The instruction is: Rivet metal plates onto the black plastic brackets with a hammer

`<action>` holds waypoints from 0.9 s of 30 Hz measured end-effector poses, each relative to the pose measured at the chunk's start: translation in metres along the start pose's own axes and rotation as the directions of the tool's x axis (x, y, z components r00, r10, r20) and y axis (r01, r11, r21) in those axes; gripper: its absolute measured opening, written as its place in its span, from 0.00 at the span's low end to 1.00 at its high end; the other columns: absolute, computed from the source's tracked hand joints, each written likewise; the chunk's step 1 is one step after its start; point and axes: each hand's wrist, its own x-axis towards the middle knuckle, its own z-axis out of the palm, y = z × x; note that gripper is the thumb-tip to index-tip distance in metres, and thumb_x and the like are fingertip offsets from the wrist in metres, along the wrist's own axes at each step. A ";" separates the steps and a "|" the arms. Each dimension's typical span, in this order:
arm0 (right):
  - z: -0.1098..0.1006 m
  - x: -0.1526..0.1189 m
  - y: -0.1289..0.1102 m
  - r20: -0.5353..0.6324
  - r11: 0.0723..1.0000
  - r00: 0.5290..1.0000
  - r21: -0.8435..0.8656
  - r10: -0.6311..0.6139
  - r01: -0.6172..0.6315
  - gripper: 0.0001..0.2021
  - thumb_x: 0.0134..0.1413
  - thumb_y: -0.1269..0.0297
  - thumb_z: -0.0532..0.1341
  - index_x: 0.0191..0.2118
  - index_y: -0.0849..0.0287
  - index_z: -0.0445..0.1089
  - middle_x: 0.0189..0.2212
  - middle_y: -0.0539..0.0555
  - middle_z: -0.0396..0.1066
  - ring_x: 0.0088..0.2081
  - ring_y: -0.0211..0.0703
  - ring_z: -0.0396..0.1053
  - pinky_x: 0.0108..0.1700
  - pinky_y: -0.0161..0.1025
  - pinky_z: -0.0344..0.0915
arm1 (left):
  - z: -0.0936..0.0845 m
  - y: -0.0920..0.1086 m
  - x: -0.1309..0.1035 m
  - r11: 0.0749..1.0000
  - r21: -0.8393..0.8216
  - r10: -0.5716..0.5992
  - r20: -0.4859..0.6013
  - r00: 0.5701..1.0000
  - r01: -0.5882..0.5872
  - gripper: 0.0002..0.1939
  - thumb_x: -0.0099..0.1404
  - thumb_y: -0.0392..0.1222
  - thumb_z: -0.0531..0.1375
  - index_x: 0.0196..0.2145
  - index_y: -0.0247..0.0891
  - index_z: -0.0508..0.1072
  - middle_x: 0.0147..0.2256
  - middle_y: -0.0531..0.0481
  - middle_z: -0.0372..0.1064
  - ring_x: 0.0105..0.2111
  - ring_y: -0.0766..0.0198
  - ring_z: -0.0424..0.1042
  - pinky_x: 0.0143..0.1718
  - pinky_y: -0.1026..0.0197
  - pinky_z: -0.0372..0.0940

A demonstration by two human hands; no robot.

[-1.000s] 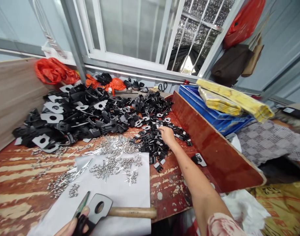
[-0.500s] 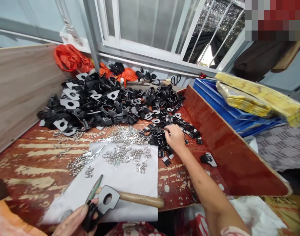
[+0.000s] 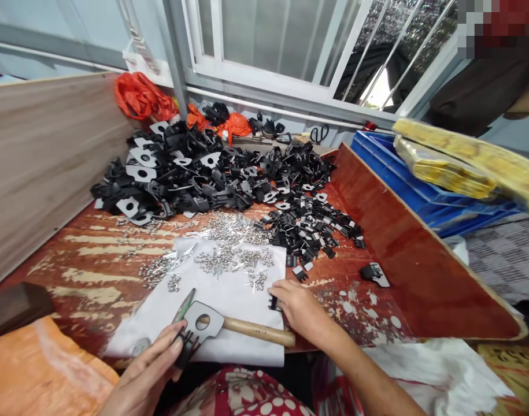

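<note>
Between the fingers of my left hand (image 3: 158, 358) is a black plastic buckle part with a grey plate (image 3: 211, 325) that has a round hole. My right hand (image 3: 296, 306) pinches a small black plastic clip (image 3: 273, 301) over the right edge of a white sheet (image 3: 242, 352). Behind the plate a wooden handle (image 3: 259, 331) lies on the sheet. A greenish pointed metal piece (image 3: 186, 303) shows at its left; the join is hidden. Small silver rivets and pins (image 3: 229, 257) lie scattered on the sheet. Farther right is a pile of small black clips (image 3: 310, 234).
A large heap of black buckle parts (image 3: 195, 179) covers the back of the worn red table (image 3: 86, 277). Wooden boards (image 3: 403, 254) wall both sides. Right of them stands a blue crate (image 3: 377, 156) with yellow bundles (image 3: 446, 170). One buckle part (image 3: 374, 274) lies alone.
My right hand has come back from the clip pile toward me, now with a small clip in its fingers. My left hand has raised and turned the buckle part slightly. The view has shifted.
</note>
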 end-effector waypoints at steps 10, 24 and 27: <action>0.026 -0.012 -0.013 -0.040 0.954 0.977 0.228 0.209 -0.195 0.18 0.54 0.77 0.65 0.51 0.57 0.73 0.43 0.55 0.68 0.44 0.46 0.70 0.49 0.39 0.67 | 0.024 0.011 -0.033 0.974 0.224 -0.056 0.038 0.998 0.046 0.24 0.37 0.57 0.78 0.28 0.38 0.84 0.56 0.43 0.69 0.25 0.68 0.66 0.29 0.60 0.69; 0.011 0.020 -0.083 -0.529 0.882 0.849 0.396 -0.009 0.256 0.11 0.60 0.73 0.61 0.41 0.51 0.78 0.33 0.49 0.78 0.38 0.44 0.73 0.60 0.52 0.61 | 0.047 0.017 -0.033 0.993 0.122 -0.047 0.321 0.946 0.008 0.17 0.48 0.52 0.76 0.32 0.37 0.84 0.52 0.44 0.62 0.36 0.61 0.66 0.32 0.62 0.73; 0.023 0.028 -0.104 -0.551 0.853 0.835 0.436 -0.001 0.288 0.11 0.58 0.73 0.61 0.40 0.50 0.79 0.30 0.47 0.79 0.36 0.42 0.75 0.69 0.59 0.47 | 0.053 0.020 -0.034 0.996 0.069 0.019 0.389 0.921 -0.049 0.15 0.53 0.51 0.74 0.33 0.38 0.84 0.48 0.44 0.63 0.41 0.57 0.65 0.34 0.61 0.74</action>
